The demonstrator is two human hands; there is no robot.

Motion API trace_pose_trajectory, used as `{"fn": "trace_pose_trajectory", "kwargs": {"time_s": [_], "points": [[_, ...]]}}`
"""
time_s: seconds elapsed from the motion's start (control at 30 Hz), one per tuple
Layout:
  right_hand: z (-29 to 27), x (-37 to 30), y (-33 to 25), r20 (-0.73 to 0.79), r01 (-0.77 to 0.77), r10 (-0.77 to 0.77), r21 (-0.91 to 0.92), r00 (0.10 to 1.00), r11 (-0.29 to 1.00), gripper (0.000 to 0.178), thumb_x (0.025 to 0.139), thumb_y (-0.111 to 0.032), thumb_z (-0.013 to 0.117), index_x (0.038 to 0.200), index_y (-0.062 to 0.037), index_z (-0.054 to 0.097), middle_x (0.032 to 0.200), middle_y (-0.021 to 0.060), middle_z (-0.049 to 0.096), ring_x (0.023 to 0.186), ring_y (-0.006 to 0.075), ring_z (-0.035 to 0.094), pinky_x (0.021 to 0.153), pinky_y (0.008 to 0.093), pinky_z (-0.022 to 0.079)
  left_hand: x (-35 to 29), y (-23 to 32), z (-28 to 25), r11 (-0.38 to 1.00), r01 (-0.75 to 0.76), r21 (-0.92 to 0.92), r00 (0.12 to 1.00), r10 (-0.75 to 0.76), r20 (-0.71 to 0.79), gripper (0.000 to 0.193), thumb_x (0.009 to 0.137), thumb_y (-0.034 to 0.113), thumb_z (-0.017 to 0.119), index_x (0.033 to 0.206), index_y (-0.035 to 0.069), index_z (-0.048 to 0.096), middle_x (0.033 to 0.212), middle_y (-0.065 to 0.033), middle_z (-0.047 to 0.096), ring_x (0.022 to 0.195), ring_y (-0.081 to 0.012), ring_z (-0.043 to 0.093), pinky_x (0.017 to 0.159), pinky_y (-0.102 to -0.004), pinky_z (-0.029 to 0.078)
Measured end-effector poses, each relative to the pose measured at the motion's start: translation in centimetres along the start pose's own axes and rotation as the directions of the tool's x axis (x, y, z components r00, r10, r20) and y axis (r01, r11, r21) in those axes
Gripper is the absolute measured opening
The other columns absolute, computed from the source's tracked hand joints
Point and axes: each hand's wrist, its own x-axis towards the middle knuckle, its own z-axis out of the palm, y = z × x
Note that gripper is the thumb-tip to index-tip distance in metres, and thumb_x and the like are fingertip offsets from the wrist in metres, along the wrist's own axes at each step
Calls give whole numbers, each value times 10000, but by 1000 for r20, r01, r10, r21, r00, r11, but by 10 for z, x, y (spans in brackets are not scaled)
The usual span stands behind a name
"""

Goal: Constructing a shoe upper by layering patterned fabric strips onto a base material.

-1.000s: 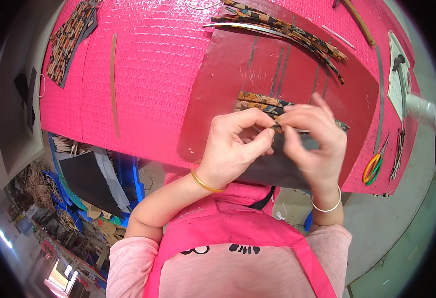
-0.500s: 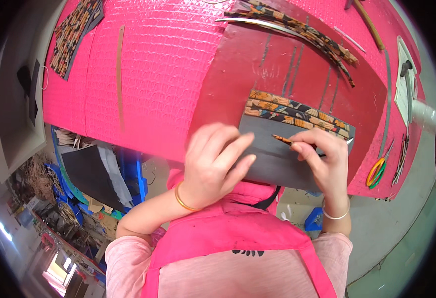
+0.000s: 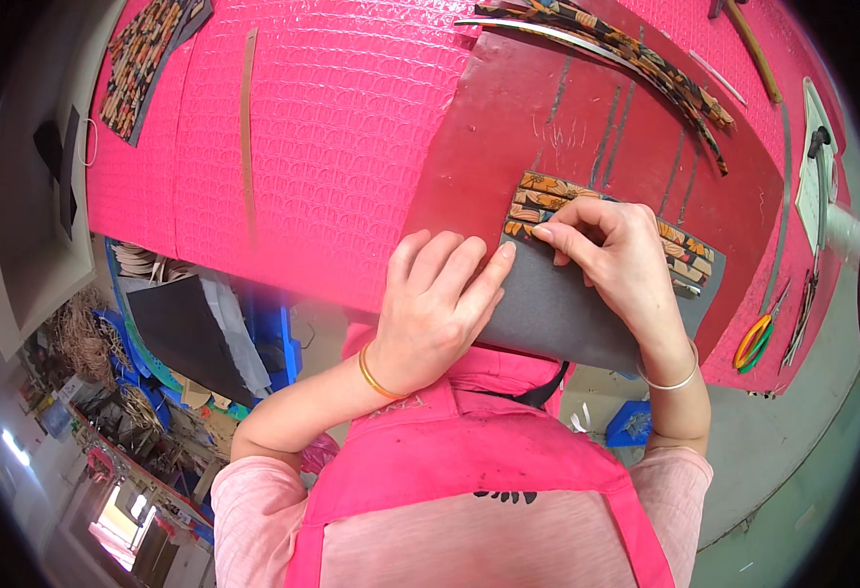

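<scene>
A grey sheet [image 3: 572, 309] lies on the dark red mat [image 3: 459, 162], with several floral strips [image 3: 559, 186] laid side by side along its far part. My right hand [image 3: 626, 260] pinches the left end of a narrow floral strip [image 3: 520, 230] between thumb and forefinger. That end rests against the nearest laid strip, by the sheet's left edge; my hand hides the strip's middle. Fingers outstretched and holding nothing, my left hand [image 3: 440, 304] is at the sheet's left edge, its forefinger tip close to the held strip's end.
Loose floral strips [image 3: 660, 78] lie in a bundle at the mat's far side. Scissors [image 3: 755, 338] and a hammer [image 3: 755, 54] are on the pink table to the right. A brown strip [image 3: 248, 137] and a patterned piece [image 3: 146, 69] lie to the left.
My right hand has moved away from me and set the strip, held in the air before, down alongside the laid ones. My left hand's fingers have straightened beside the sheet's edge.
</scene>
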Motion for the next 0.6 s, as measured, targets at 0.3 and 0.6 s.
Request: {"fn": "trace_pose_trajectory", "kwargs": {"time_s": [0.3, 0.6], "points": [[3, -5, -4, -74, 8, -19, -149, 997, 989, 201, 780, -199, 652, 708, -13, 624, 594, 149, 588, 546, 284, 598, 518, 354, 455, 0, 0, -3, 982, -89, 165, 985, 63, 158, 304, 793, 129, 540, 1087, 93, 608, 1297, -22, 503, 1213, -174, 450, 931, -444, 293], [-54, -76, 48, -232, -235, 234, 23, 944, 972, 167, 744, -119, 717, 748, 11, 612, 554, 53, 520, 529, 61, 454, 484, 216, 356, 5, 5, -7, 987, -30, 156, 981, -1, 193, 324, 764, 66, 572, 1087, 62, 604, 1251, -40, 542, 1195, -176, 481, 1039, -444, 163]]}}
